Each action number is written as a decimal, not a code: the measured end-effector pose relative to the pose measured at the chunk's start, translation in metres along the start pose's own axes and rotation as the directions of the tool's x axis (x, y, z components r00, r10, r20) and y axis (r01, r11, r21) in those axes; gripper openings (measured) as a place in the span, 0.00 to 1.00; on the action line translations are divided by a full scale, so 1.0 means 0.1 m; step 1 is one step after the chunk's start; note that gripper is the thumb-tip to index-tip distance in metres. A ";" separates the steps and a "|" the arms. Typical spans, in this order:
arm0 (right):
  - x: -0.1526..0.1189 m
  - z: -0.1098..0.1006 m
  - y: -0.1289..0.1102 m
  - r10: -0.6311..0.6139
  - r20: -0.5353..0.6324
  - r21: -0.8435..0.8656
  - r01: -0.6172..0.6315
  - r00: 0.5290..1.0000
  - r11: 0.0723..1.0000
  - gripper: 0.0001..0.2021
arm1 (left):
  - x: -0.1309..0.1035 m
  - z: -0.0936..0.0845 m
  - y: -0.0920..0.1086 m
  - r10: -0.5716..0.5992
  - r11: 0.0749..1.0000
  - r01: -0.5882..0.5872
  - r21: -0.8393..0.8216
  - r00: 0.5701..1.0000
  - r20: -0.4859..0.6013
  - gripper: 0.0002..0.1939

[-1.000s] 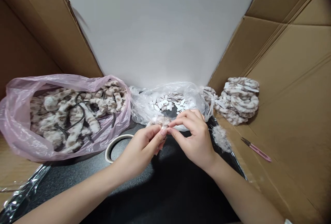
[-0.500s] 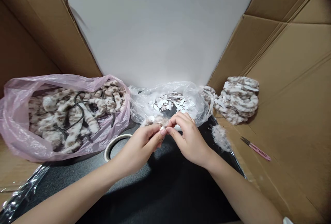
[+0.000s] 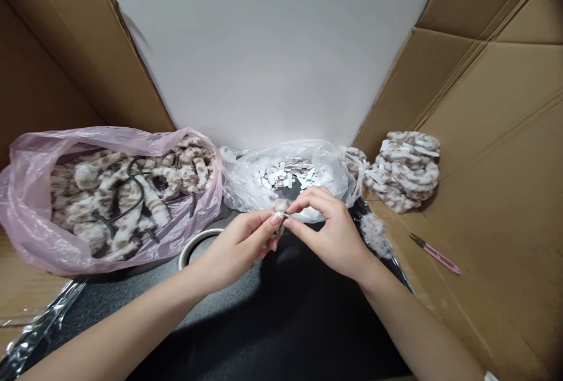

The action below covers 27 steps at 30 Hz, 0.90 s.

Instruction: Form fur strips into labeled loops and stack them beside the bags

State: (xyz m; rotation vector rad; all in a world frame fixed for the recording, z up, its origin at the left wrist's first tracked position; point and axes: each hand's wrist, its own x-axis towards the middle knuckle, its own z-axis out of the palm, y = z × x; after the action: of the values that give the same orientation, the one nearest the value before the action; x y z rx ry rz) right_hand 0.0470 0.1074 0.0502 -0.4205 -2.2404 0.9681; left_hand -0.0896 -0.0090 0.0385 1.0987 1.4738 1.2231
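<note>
My left hand (image 3: 240, 246) grips a small brown-and-white plush fur piece (image 3: 280, 206) between thumb and fingers, above the black work surface (image 3: 281, 322). Most of the piece is hidden behind that hand. At its right edge, my right hand (image 3: 332, 228) pinches with thumb and index finger, close against the left thumb. Whatever sits between those two fingertips is too small to make out. Just behind the hands lies an open clear plastic bag (image 3: 241, 179) with many white tags (image 3: 288, 179) and metal rings inside.
A pink plastic bag (image 3: 26, 217) of plush fur strips and dark cords lies at left. A tape roll (image 3: 185, 255) rests beside my left forearm. To the right are a fluff clump (image 3: 375, 234), a tagged plush bundle (image 3: 407, 173) and pink-handled snips (image 3: 440, 257). Cardboard walls (image 3: 505, 164) flank the surface.
The fur piece has turned and bunched up in my left hand, with less sticking out to the left. My right hand has shifted slightly right, its fingers more spread behind the pinch.
</note>
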 end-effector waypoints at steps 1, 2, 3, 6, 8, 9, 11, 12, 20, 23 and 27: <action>-0.01 0.01 0.00 0.013 0.001 -0.015 -0.013 1.000 1.000 0.05 | 0.00 0.00 0.00 0.014 1.000 -0.014 0.016 1.000 -0.005 0.22; -0.01 0.02 0.00 0.025 0.001 -0.027 -0.025 1.000 0.999 0.06 | -0.01 0.00 0.00 0.025 0.999 -0.025 0.033 1.000 -0.012 0.21; -0.02 0.03 0.00 0.033 0.006 -0.029 -0.033 0.999 0.999 0.06 | -0.01 0.01 0.00 0.031 0.998 -0.030 0.048 0.999 -0.018 0.20; -0.02 0.05 0.01 0.059 0.037 0.031 -0.060 0.998 0.998 0.08 | -0.01 0.00 0.00 0.011 0.998 -0.009 0.059 1.000 -0.024 0.20; -0.01 0.05 0.01 0.080 0.046 0.085 -0.084 0.996 0.993 0.07 | -0.01 0.00 0.00 -0.018 0.999 0.018 0.036 1.000 -0.018 0.20; -0.01 0.04 0.01 0.092 0.045 0.103 -0.096 0.995 0.990 0.06 | -0.01 0.01 0.00 -0.034 0.999 0.034 0.012 0.999 -0.010 0.19; 0.00 0.03 0.01 0.112 0.046 0.114 -0.117 0.993 0.987 0.06 | 0.00 0.01 -0.01 -0.059 0.996 0.058 -0.063 0.998 -0.004 0.16; 0.00 0.03 0.02 0.123 0.056 0.107 -0.128 0.991 0.986 0.06 | 0.00 0.02 -0.02 -0.064 0.992 0.062 -0.107 0.998 -0.014 0.16; -0.05 0.03 0.06 0.219 0.233 0.160 -0.260 0.948 0.952 0.07 | 0.00 0.06 -0.04 0.035 0.994 -0.036 -0.106 0.999 -0.009 0.16; -0.15 -0.04 0.02 0.232 0.334 0.253 -0.324 0.913 0.912 0.09 | -0.01 0.07 -0.02 0.031 0.999 -0.031 -0.031 1.000 -0.006 0.16; -0.49 -0.45 0.21 0.327 0.230 0.206 -0.374 0.917 0.904 0.10 | -0.02 0.10 -0.03 -0.021 1.000 0.021 -0.020 1.000 -0.008 0.20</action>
State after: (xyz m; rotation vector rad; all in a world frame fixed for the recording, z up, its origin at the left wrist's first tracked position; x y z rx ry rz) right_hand 0.1142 0.1203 0.0370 -0.6598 -2.2131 1.5160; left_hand -0.0799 -0.0093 0.0343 1.0634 1.4727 1.2265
